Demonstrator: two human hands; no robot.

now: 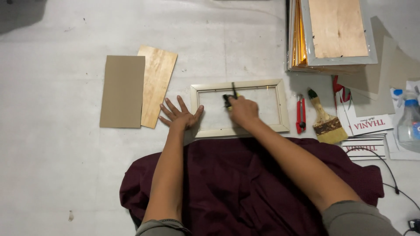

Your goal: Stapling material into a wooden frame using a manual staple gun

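A pale wooden picture frame (pixel 283 106) lies flat on the grey floor in front of me. My left hand (pixel 179 114) is spread flat on the floor, its thumb against the frame's left edge. My right hand (pixel 243 109) is closed around a small dark tool with a yellow-green grip (pixel 229 98), held over the pane inside the frame. The tool's tip points toward the frame's far rail.
A brown card sheet (pixel 122 91) and a plywood panel (pixel 156 83) lie to the left. A red utility knife (pixel 300 114), a paintbrush (pixel 326 121), a spray bottle (pixel 410 122) and printed papers (pixel 366 126) sit to the right. Stacked frames (pixel 332 35) stand at the back right. A maroon cloth (pixel 245 183) covers my lap.
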